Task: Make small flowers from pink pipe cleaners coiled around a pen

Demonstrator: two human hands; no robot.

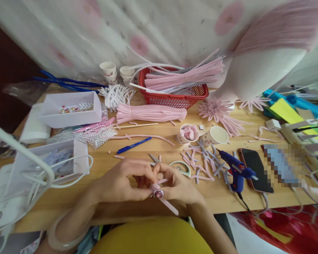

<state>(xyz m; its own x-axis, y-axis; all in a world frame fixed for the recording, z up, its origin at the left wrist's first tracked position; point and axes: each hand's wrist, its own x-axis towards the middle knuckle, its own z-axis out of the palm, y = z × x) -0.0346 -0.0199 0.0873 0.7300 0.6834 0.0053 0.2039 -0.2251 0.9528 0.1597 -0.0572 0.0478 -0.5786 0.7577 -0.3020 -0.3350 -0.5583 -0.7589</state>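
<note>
My left hand (pixel 119 181) and my right hand (pixel 176 183) meet above the front of the table, fingertips pinched together. Between them is a light pink pipe cleaner (pixel 169 206), one end sticking out toward me. A dark red gem (pixel 158 194) in a silvery setting shows at the fingertips; whether it is a worn ring or part of the piece I cannot tell. Just behind my hands lie scissors (pixel 187 169) with pale green handles, partly hidden. Short cut pipe cleaner pieces (pixel 205 164), pink and grey, are scattered beyond my right hand.
A blue glue gun (pixel 237 173) and a phone (pixel 255 169) lie at the right. Behind stand two paper cups, one with pink scraps (pixel 189 132), plus a pipe cleaner bundle (pixel 151 113) and a red basket (pixel 172 100). White boxes (pixel 69 120) and a blue pen (pixel 134 145) are left.
</note>
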